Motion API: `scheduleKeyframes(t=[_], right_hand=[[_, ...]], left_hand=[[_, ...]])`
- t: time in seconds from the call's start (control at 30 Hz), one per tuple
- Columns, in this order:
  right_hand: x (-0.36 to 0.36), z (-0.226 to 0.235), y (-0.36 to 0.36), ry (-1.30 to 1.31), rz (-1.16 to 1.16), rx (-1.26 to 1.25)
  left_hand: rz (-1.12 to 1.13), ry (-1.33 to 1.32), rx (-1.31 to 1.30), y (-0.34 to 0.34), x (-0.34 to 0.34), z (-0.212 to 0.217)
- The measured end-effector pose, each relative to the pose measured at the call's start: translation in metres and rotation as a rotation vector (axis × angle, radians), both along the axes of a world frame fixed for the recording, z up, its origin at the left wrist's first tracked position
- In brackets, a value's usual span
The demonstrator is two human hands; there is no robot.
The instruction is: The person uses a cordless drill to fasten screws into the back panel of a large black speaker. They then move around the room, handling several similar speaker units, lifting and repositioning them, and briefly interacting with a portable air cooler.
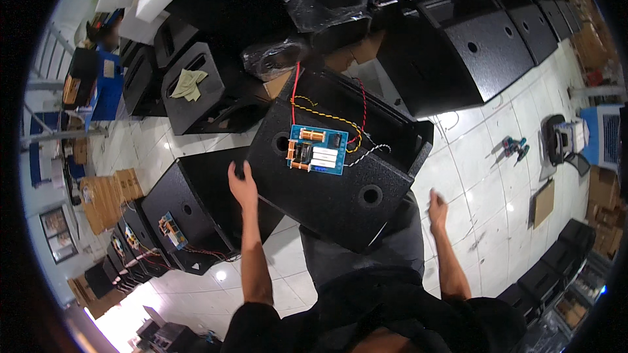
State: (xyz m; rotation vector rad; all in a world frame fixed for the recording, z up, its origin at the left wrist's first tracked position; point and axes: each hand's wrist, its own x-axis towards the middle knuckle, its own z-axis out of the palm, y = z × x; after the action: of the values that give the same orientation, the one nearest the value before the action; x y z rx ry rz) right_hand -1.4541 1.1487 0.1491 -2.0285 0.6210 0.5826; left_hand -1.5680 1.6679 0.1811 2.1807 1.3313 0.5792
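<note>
In front of me, over my thighs, a black speaker cabinet (314,206) stands tilted, with two round holes in its near face. On top of it lies a blue crossover circuit board (335,138) with copper coils and white blocks. Red, yellow-black and white-black twisted wires (330,115) run from the board toward the cabinet's open side. My left hand (243,186) is at the cabinet's left edge, thumb and fingers apart; whether it touches is unclear. To the right of the cabinet, my right hand (439,211) hangs in the air, its fingers apart and holding nothing.
Another black cabinet (203,199) with a similar board stands close on my left, more behind it. Cabinets (487,52) line the far right, and one at far left bears a pale cloth (189,85). A cordless drill (515,148) is on the tiled floor (471,170).
</note>
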Motion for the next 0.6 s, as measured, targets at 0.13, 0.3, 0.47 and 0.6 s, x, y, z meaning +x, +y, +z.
scheduleKeyframes(t=[0.13, 0.3, 0.47, 0.6], right_hand=[[-0.093, -0.036, 0.04, 0.442, -0.496, 0.421], [-0.168, -0.097, 0.108, 0.855, -0.771, 0.939], [-0.164, -0.074, 0.148, 0.976, -0.689, 1.08], [-0.135, -0.076, 0.132, 0.898, -0.555, 1.03]], left_hand=[[-0.273, 0.42, -0.115, 0.022, 0.053, 0.012], [-0.193, 0.57, -0.042, 0.018, 0.061, 0.012], [-0.213, 0.59, -0.023, 0.026, 0.052, 0.004], [-0.235, 0.571, 0.06, 0.024, 0.035, -0.005]])
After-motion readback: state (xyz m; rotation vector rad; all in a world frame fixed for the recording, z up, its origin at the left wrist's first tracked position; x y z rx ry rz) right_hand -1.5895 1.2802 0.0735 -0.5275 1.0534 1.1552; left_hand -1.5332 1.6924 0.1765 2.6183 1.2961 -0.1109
